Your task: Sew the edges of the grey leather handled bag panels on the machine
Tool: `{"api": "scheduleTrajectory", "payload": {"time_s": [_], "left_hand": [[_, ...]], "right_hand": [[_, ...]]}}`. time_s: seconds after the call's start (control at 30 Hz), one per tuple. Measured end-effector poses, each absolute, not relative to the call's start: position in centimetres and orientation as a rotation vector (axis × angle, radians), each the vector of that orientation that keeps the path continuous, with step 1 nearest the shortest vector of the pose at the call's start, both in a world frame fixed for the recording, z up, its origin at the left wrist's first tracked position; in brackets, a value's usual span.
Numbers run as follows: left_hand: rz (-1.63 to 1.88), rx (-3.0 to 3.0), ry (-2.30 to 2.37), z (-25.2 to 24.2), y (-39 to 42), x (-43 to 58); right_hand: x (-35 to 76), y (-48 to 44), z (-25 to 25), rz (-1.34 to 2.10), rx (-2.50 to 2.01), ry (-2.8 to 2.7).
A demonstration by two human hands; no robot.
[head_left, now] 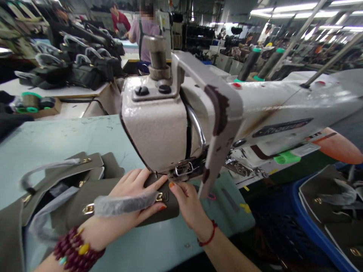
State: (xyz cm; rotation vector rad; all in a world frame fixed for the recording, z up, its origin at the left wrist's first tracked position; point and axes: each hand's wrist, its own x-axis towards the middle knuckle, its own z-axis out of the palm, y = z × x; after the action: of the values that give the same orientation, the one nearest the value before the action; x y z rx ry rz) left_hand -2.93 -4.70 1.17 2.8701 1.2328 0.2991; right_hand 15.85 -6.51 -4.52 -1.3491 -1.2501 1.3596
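Note:
My left hand lies flat with fingers stretched out on an olive-grey bag piece, over its plastic-wrapped handle with a gold buckle. My right hand pinches the right edge of the same piece, just under the head of the white sewing machine. The needle area is hidden behind the machine head. More olive-grey bag parts with a wrapped handle lie to the left on the pale green table.
A blue bin with more olive bag pieces stands at the right. Finished black bags fill a table at the back left. Thread spools sit in a box there. Two people stand far behind the machine.

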Motion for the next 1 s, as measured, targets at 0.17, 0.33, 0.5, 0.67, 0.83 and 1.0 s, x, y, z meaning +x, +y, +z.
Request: {"api": "scheduleTrajectory", "payload": {"time_s": [0.17,0.33,0.5,0.67,0.83,1.0], "left_hand": [[0.384,2.816,1.366,1.0,-5.4,-1.9],[0.364,2.770,1.558,0.7,-6.1,-0.8],[0.318,2.773,1.655,0.4,-6.3,-0.3],[0.359,2.804,1.655,0.1,-6.3,-0.3],[0.317,2.820,1.668,0.2,-6.2,-0.2],[0.312,2.781,1.649,0.6,-5.9,-0.3]], "right_hand": [[16.2,-6.4,-4.5,1.328,-1.404,-1.247],[16.7,-6.2,-4.0,1.376,-1.368,-1.289],[18.2,-7.8,-4.3,1.381,-1.320,-1.372],[19.9,-9.7,-5.9,1.505,-1.273,-1.446],[20.1,-9.5,-6.3,1.464,-1.254,-1.487],[19.6,-9.3,-6.7,1.506,-1.195,-1.409]]}}
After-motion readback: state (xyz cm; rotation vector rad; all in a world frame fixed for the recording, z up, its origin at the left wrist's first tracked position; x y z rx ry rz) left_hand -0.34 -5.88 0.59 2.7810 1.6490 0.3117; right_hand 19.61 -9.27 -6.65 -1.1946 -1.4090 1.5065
